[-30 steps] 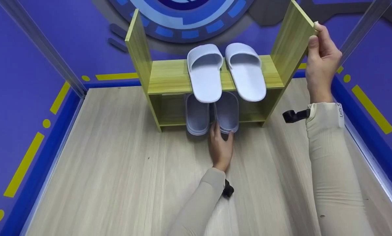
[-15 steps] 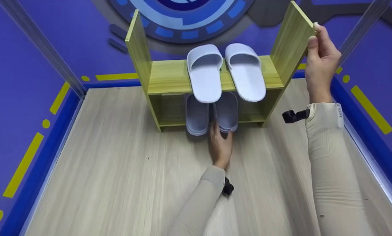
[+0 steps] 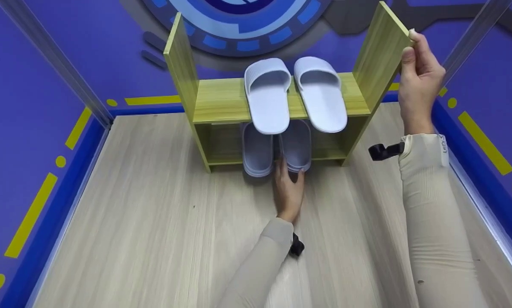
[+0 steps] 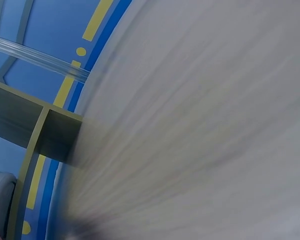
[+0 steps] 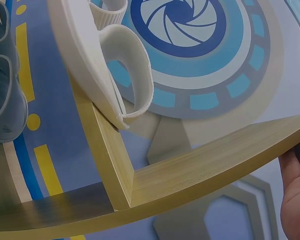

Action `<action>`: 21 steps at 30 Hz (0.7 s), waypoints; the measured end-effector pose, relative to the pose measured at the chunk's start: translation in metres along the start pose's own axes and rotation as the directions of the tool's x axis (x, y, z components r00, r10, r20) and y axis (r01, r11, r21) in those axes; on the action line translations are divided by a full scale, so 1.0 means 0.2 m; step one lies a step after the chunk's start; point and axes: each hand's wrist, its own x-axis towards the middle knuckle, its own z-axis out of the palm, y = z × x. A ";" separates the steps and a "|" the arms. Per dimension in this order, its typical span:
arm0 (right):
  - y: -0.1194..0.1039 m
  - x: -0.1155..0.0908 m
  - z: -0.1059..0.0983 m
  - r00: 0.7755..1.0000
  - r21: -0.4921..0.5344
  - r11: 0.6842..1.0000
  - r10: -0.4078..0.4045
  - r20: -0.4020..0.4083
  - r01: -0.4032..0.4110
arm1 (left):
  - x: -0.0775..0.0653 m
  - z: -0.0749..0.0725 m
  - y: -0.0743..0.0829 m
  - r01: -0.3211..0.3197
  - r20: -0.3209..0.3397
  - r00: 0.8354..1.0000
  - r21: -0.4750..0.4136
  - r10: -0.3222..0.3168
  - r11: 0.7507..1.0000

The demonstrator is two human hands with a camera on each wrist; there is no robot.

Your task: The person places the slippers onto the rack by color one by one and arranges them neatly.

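Observation:
A light-wood shoe rack stands against the back wall with slippers on two levels. Its lower level holds a grey pair, and my left hand has thumb and fingers on either side of the heel of the right grey slipper. Beside that is the left grey slipper; the toes of both are hidden under the upper shelf. Up at the rack's right side panel, my right hand pinches the front edge between thumb and fingers. In the right wrist view this hand shows at the right border.
On the upper shelf lie two white slippers, the left one and the right one, heels jutting past the front edge. Pale wood flooring spreads before the rack. Blue walls with yellow marks enclose three sides.

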 end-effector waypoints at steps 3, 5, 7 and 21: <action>0.00 0.00 0.00 1.000 0.005 1.000 0.006 -0.003 -0.006 | -0.01 -0.01 0.01 -0.008 0.014 1.000 0.022 0.008 1.000; 0.00 0.00 0.00 1.000 0.026 1.000 0.010 -0.002 -0.010 | -0.01 -0.02 0.01 -0.013 0.028 1.000 0.019 0.012 1.000; 0.00 0.00 0.00 1.000 0.042 0.999 0.014 0.001 -0.014 | -0.02 -0.03 0.02 -0.014 0.044 0.999 0.011 0.014 1.000; -0.01 -0.01 -0.01 0.999 -0.093 0.995 -0.038 0.032 0.041 | -0.05 -0.15 0.06 -0.095 0.158 0.984 0.038 0.088 0.995</action>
